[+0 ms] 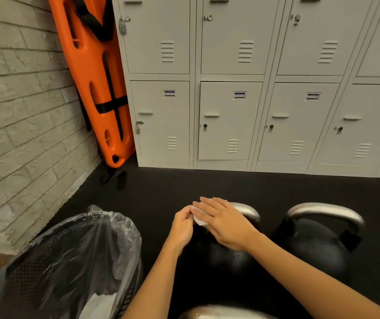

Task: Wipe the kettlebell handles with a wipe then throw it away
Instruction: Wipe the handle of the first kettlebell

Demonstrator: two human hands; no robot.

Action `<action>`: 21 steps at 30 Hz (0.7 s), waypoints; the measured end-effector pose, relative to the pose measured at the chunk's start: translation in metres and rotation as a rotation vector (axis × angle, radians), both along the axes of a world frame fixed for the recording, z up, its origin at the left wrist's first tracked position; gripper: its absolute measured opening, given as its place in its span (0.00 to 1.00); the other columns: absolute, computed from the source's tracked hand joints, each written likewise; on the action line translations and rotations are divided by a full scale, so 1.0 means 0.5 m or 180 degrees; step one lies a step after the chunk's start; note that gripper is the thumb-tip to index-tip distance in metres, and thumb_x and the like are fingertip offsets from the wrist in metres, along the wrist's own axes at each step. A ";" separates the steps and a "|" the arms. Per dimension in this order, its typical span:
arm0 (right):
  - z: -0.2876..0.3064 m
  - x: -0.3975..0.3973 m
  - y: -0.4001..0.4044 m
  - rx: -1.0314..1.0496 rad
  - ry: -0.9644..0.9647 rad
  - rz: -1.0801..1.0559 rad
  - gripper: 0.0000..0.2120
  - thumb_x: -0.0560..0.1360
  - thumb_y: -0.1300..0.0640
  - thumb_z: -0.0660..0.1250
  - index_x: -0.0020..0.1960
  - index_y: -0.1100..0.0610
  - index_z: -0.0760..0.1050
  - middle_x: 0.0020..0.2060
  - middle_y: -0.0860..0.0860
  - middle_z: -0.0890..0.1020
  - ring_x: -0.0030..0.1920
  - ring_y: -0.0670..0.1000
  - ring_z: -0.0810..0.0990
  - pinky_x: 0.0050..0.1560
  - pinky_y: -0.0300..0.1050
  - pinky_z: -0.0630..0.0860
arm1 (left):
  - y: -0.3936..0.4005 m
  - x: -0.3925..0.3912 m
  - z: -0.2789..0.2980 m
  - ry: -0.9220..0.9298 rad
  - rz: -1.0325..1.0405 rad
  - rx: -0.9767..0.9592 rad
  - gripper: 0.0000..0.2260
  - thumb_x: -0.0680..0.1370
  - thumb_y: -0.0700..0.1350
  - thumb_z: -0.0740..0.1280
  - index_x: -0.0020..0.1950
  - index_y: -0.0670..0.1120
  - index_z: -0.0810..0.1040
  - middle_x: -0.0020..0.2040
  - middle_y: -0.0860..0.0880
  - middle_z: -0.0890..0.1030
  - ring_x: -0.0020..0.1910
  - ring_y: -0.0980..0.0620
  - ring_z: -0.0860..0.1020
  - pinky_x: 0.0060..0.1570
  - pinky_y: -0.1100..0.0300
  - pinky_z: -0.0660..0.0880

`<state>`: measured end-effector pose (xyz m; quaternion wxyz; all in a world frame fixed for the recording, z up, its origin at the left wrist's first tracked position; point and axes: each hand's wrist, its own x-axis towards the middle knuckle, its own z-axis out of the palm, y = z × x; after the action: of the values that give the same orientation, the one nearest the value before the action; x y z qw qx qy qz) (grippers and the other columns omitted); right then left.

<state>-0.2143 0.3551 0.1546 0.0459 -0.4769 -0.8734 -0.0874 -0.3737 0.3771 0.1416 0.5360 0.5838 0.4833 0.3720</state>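
1. Left hand (182, 224) pinches one edge of the white wipe (198, 217); right hand (224, 223) lies flat, fingers extended, pressing it onto the near kettlebell handle (245, 209).
2. Wipe looks thin, limp and light; pinch an edge.
3. Second kettlebell handle (324, 211) sits right of it; the lined bin (69, 254) stands left.

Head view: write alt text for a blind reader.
Two hands, left and right, hold a white wipe over a kettlebell handle. A second kettlebell sits right, a lined bin left, lockers behind.
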 end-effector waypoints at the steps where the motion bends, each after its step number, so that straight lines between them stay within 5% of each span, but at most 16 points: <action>1: -0.005 0.006 -0.006 0.0054 -0.0044 0.0070 0.27 0.79 0.49 0.45 0.77 0.51 0.60 0.77 0.50 0.63 0.78 0.52 0.57 0.77 0.51 0.51 | -0.003 -0.002 0.003 -0.0063 0.0013 0.0010 0.14 0.83 0.37 0.56 0.55 0.51 0.78 0.52 0.51 0.81 0.49 0.59 0.79 0.40 0.72 0.74; 5: -0.020 0.046 -0.035 0.0054 0.0061 0.0122 0.26 0.81 0.51 0.48 0.78 0.48 0.55 0.79 0.46 0.56 0.79 0.47 0.50 0.78 0.49 0.47 | -0.001 -0.005 0.010 -0.0093 0.0029 0.0021 0.18 0.81 0.33 0.55 0.57 0.51 0.79 0.57 0.52 0.81 0.56 0.58 0.78 0.49 0.68 0.75; 8: -0.013 0.058 -0.035 0.0104 0.0179 -0.0051 0.25 0.82 0.49 0.47 0.79 0.46 0.50 0.79 0.43 0.52 0.79 0.45 0.47 0.78 0.47 0.45 | -0.003 0.003 0.014 -0.0065 0.0045 0.0065 0.18 0.82 0.33 0.54 0.60 0.50 0.79 0.54 0.56 0.79 0.52 0.63 0.76 0.45 0.71 0.73; 12: -0.012 0.029 -0.023 0.0249 0.0250 -0.0248 0.26 0.82 0.48 0.48 0.79 0.47 0.51 0.78 0.46 0.56 0.78 0.48 0.52 0.77 0.53 0.52 | -0.007 0.015 0.009 0.0029 0.0074 0.0057 0.15 0.83 0.40 0.56 0.66 0.49 0.76 0.60 0.52 0.79 0.59 0.56 0.76 0.56 0.64 0.73; 18: -0.043 0.042 -0.036 0.0478 -0.0092 -0.0114 0.26 0.82 0.48 0.50 0.79 0.49 0.53 0.78 0.47 0.57 0.78 0.50 0.52 0.77 0.54 0.50 | -0.003 0.004 0.004 0.0032 0.0053 0.0013 0.15 0.83 0.39 0.57 0.64 0.50 0.77 0.61 0.52 0.78 0.61 0.56 0.75 0.60 0.60 0.73; 21: -0.029 0.023 -0.021 0.0451 -0.0034 -0.0146 0.26 0.81 0.48 0.49 0.78 0.50 0.57 0.77 0.48 0.61 0.77 0.51 0.57 0.76 0.55 0.58 | -0.004 0.003 0.002 0.0033 0.0040 -0.0011 0.14 0.83 0.40 0.57 0.64 0.49 0.77 0.59 0.51 0.80 0.57 0.57 0.77 0.49 0.66 0.74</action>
<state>-0.2026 0.3445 0.1403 0.0729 -0.4918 -0.8541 -0.1527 -0.3722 0.3749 0.1427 0.5321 0.5817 0.4904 0.3715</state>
